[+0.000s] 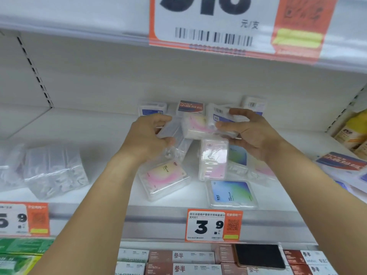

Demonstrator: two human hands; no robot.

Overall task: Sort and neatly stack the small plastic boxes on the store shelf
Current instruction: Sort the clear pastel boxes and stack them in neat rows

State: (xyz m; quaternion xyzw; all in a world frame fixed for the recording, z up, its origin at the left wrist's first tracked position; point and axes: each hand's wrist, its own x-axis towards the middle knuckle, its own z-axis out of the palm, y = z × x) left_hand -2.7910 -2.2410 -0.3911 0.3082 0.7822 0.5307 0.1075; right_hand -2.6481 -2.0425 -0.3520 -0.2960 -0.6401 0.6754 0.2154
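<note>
Several small clear plastic boxes lie jumbled on the white shelf (83, 124). My left hand (148, 136) grips a clear box (168, 129) by its edge, fingers curled over it. My right hand (251, 133) pinches a clear box with a blue label (223, 117) between thumb and fingers. A pink-labelled box (195, 126) sits raised between the two hands; I cannot tell which hand bears it. Below, a pink box (213, 158) stands on end. Another pink box (165, 178) and a blue-green box (231, 193) lie flat near the shelf's front edge.
Upright boxes (190, 107) line the back wall. Clear bags of small white items (53, 171) sit at the left. Yellow packets (355, 132) and flat red-and-blue packs (340, 162) are at the right. A price tag (213, 226) hangs on the shelf lip, toothpaste cartons (182, 261) below.
</note>
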